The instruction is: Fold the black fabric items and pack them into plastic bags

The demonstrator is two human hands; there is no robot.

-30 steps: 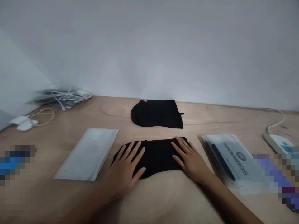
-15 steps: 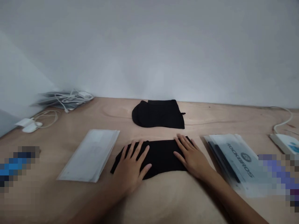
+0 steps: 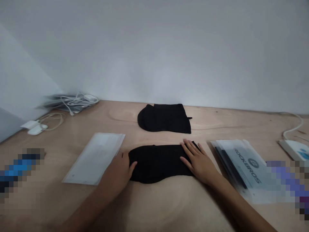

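A long black cloth piece [image 3: 156, 162] lies flat on the wooden table in front of me. My left hand [image 3: 118, 169] is at its left end, thumb on top of the fabric and fingers curled around the edge, mostly hidden from view. On the right end, my right hand [image 3: 196, 161] rests flat with its fingers stretched out. Further back lies a second black fabric item [image 3: 166, 118], rounded on its left side, with a small loop at its right edge.
To the left is a frosted plastic pouch [image 3: 96, 158]. A translucent ROCKBROS bag [image 3: 251, 167] lies on the right. White cables [image 3: 74, 101] and a charger [image 3: 30, 124] sit at the back left. A white device with a cord [image 3: 294, 148] stands far right.
My left hand has gone from lying spread on the cloth to gripping its left end, shifting left. That end no longer shows its pointed tip. My right hand stays put.
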